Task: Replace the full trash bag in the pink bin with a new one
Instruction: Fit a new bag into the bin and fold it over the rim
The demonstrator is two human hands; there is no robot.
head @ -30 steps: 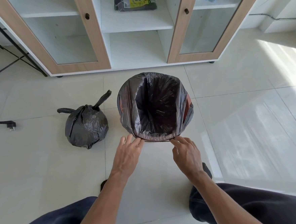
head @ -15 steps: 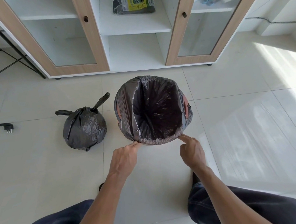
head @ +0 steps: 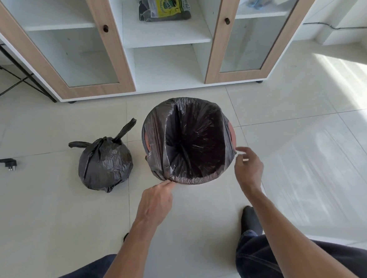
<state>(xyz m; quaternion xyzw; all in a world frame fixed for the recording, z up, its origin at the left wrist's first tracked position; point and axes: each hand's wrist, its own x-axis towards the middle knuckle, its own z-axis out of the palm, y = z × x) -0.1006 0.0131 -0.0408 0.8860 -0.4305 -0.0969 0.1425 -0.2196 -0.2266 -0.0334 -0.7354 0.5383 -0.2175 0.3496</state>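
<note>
The pink bin (head: 232, 133) stands on the floor tiles, lined with a new black bag (head: 191, 138) folded over its rim; only slivers of pink show at the sides. My left hand (head: 155, 202) pinches the bag's folded edge at the near-left rim. At the bin's right side my right hand (head: 248, 167) hovers with loosely spread fingers, holding nothing. The full black trash bag (head: 105, 162), knotted at the top, sits on the floor left of the bin.
A white cabinet (head: 167, 42) with wood-framed glass doors stands behind the bin; a pack of trash bags (head: 164, 7) lies on its middle shelf. A black plug (head: 10, 163) and cord lie at far left. My knees and a dark sock (head: 250, 220) are below.
My right hand left the near rim and moved round to the bin's right side, its fingers opening. My left hand stayed at the near-left rim, pinching the bag's edge.
</note>
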